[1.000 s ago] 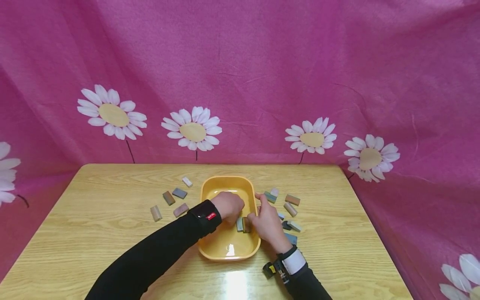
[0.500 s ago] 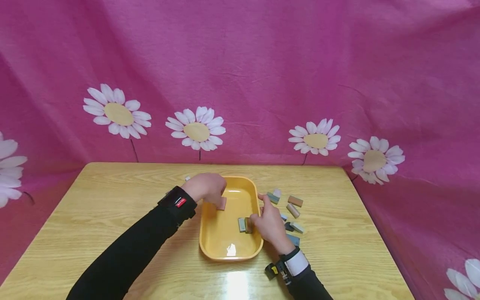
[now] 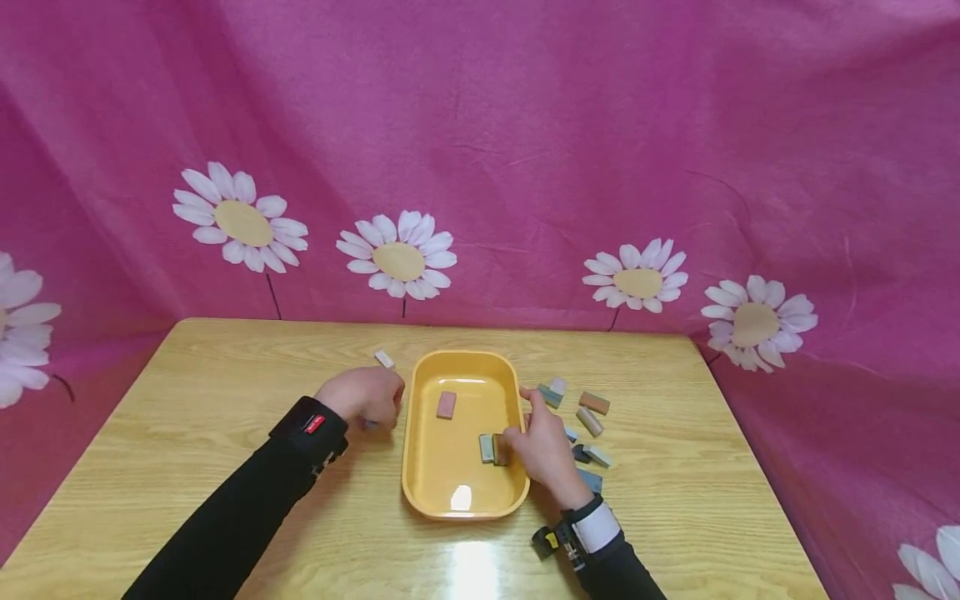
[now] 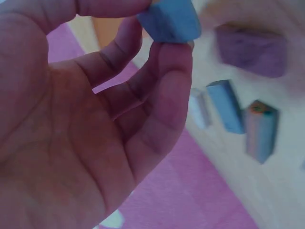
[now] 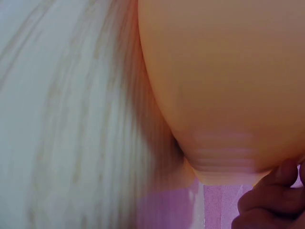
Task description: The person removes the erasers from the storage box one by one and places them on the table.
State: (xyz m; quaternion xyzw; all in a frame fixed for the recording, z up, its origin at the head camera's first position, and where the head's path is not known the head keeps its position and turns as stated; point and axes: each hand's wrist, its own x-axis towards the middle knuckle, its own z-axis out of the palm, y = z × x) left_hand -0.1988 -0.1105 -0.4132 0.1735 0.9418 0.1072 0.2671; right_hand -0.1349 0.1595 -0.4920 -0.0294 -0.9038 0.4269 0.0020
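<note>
Left of the yellow tub point(image 3: 416, 492), my left hand point(image 3: 365, 393) hovers over the table, mostly hiding what it holds. In the left wrist view, thumb and fingers pinch a small blue-grey block point(image 4: 174, 21). My right hand point(image 3: 547, 450) grips the tub's right wall, thumb inside, other fingers outside. A brown block point(image 3: 500, 450) lies beside that thumb, next to a pale grey-green block point(image 3: 487, 448). Farther back in the tub lies a pink block point(image 3: 446, 406). The right wrist view catches the tub wall point(image 5: 224, 81) and some curled fingers point(image 5: 267, 202).
Several blocks lie right of the tub, among them an orange-brown block point(image 3: 594, 403), a beige half-round block point(image 3: 590, 421) and a blue block point(image 3: 591, 481). At left, a white block point(image 3: 384, 358) lies behind my hand. The left wrist view shows a purple block point(image 4: 252, 50) there.
My left hand has moved left out of the tub to the table beside it. The pink block it was touching now lies uncovered in the tub. My right hand stays on the tub's wall.
</note>
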